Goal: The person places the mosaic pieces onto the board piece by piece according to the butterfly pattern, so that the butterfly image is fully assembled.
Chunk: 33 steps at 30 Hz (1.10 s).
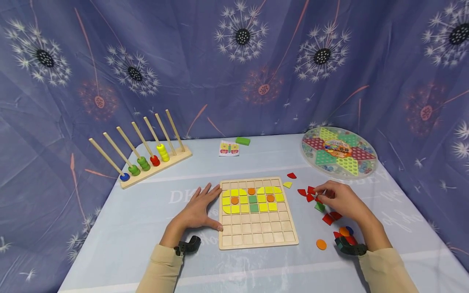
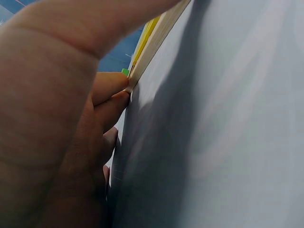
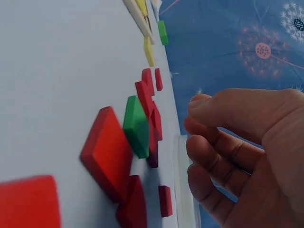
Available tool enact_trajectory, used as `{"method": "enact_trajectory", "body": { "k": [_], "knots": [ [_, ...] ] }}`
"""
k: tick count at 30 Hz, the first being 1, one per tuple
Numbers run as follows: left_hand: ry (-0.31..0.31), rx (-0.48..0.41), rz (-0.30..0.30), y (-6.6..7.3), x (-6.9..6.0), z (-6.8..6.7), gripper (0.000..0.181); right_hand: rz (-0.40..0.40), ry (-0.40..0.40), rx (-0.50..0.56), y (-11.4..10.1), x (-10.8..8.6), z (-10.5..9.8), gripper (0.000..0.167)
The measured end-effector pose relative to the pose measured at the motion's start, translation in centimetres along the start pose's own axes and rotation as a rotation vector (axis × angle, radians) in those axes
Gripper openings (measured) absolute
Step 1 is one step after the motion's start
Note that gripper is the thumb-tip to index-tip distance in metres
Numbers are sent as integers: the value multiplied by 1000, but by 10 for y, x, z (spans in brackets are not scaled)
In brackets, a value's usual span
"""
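A square wooden grid board (image 1: 258, 228) lies mid-table, its upper rows filled with yellow pieces, orange discs and two green squares (image 1: 253, 199). My left hand (image 1: 198, 209) rests spread at the board's left side, thumb and index finger touching its edge. Over the loose pieces to the right hovers my right hand (image 1: 342, 199). Its fingers are loosely bent and no piece shows between them in the right wrist view. Below and beside those fingers lie several red squares and quarter-rounds, including a red square (image 3: 107, 154), and a green piece (image 3: 136, 127).
An abacus stand (image 1: 157, 167) with coloured beads is at the back left. A pattern card (image 1: 229, 148) and a green block (image 1: 243, 141) lie at the back. A round star-patterned game board (image 1: 338, 152) sits back right. An orange disc (image 1: 321, 244) lies near the front.
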State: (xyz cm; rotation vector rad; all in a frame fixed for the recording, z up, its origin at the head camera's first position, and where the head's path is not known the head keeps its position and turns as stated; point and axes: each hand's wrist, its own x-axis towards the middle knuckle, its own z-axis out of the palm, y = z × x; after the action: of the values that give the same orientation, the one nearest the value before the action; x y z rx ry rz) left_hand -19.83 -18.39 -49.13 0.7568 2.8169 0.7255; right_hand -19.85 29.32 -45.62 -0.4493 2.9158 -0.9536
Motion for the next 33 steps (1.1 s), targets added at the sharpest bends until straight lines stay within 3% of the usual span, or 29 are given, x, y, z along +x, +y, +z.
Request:
{"method": "enact_trajectory", "body": {
  "k": [5, 10, 26, 33],
  "knots": [
    [3, 14, 0, 1, -1, 0, 128, 5, -13, 5, 0, 2, 5, 22],
    [7, 11, 6, 1, -1, -1, 128, -42, -21, -5, -4, 10, 10, 21],
    [-5, 21, -1, 0, 0, 1, 128, -95, -82, -29, -25, 62, 29, 35],
    [-5, 9, -6, 0, 0, 0, 128, -168, -129, -58, -31, 76, 39, 39]
  ]
}}
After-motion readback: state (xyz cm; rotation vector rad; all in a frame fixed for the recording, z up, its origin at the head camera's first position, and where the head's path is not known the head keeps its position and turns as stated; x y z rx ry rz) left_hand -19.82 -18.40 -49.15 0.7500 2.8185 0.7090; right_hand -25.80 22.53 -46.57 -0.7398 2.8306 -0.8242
